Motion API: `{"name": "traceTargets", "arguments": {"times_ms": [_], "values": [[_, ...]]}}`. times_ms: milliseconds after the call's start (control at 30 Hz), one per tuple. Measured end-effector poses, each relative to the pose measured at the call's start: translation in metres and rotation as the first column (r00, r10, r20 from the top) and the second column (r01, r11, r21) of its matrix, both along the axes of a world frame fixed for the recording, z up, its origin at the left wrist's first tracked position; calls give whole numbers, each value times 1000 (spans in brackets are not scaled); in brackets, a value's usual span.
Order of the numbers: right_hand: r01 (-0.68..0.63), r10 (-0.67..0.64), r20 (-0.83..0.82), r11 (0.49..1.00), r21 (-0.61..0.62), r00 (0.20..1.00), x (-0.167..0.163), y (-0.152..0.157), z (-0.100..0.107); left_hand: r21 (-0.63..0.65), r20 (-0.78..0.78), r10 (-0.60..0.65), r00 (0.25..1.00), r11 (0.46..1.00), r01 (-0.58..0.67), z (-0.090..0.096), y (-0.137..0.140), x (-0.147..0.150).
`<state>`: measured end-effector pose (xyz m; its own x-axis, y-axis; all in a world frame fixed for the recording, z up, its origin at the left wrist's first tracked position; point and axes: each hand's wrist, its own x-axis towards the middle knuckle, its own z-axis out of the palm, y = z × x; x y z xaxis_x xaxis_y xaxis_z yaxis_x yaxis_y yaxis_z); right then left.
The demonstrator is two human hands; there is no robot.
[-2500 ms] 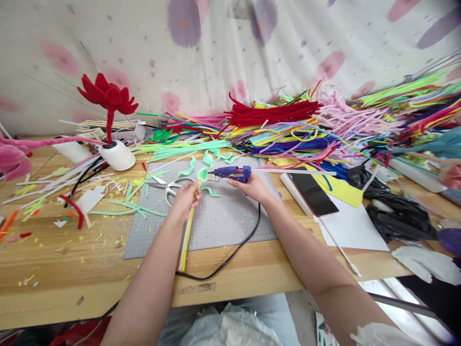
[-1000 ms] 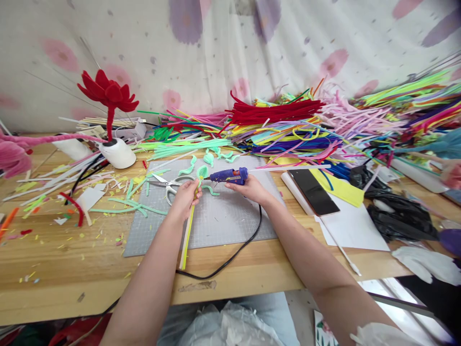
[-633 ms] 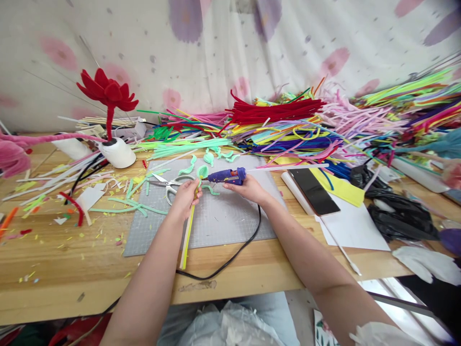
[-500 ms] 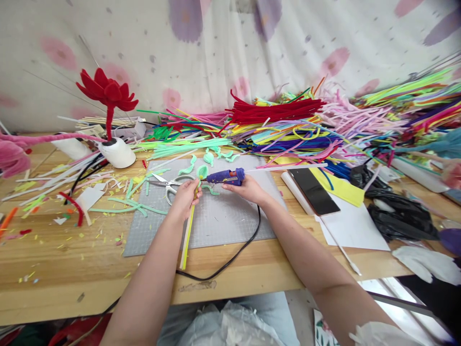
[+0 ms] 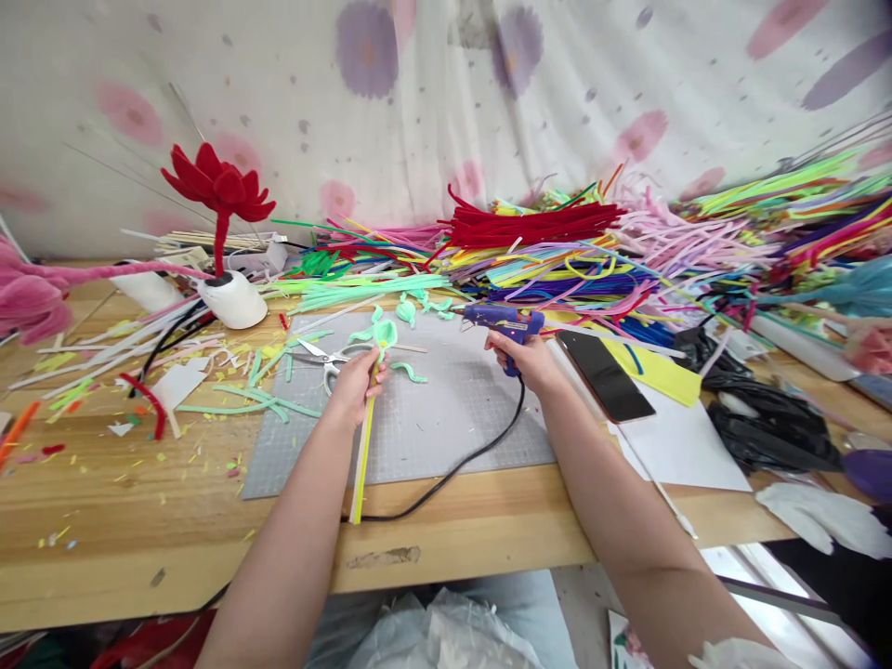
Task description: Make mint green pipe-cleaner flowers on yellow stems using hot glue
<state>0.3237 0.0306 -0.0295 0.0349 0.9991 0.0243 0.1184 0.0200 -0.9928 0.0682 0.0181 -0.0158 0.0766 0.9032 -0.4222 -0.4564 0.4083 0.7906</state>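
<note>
My left hand (image 5: 359, 386) is closed around a bundle of yellow and white pipe cleaners (image 5: 362, 465), whose long ends hang toward the table edge. At the top of the bundle sits a mint-green petal (image 5: 385, 333) with some yellow at its base. In my right hand (image 5: 522, 360) is a blue glue gun (image 5: 505, 321), its nozzle pointing left and a long glue stick (image 5: 613, 336) sticking out of its back. Beyond the left hand lie scissors (image 5: 326, 362) and several loose mint-green petals (image 5: 406, 311). A curled green piece (image 5: 410, 373) rests between the hands.
A grey cutting mat (image 5: 446, 437) lies under the hands, with the glue gun's black cable (image 5: 446, 488) across it. Piles of coloured pipe cleaners (image 5: 536, 228) line the back. A red flower (image 5: 219, 186) stands at left; a phone (image 5: 606, 376) lies at right.
My right hand has drawn the glue gun away to the right, its nozzle leaving the petal. The left hand keeps hold of the bundle in nearly the same place.
</note>
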Motion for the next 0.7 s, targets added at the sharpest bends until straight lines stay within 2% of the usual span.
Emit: {"name": "traceTargets", "arguments": {"times_ms": [67,133,200,300,433,600,667,700], "values": [[144,-142,132,990,-3,981,8,1,-5,-27,71,11,997,1000,-9,2,1,-3],[275,-259,287,961,-14,922,11,2,-11,-44,145,22,989,999,-16,3,2,-7],[329,-296,432,944,0,852,10,3,-16,-47,202,38,979,998,-29,5,3,-10],[283,-232,648,959,26,725,4,4,-19,-49,250,66,966,997,-56,6,4,-14],[228,-98,845,973,-29,525,1,2,-10,-83,285,82,955,995,-61,4,6,-20],[121,36,977,991,-63,208,10,-23,24,-27,315,146,938,989,-145,3,7,-22],[136,115,984,982,-133,133,4,-36,39,-10,284,147,947,989,-151,4,6,-20],[119,166,978,976,-182,129,-3,-41,44,0,263,144,954,989,-149,4,5,-18]]}}
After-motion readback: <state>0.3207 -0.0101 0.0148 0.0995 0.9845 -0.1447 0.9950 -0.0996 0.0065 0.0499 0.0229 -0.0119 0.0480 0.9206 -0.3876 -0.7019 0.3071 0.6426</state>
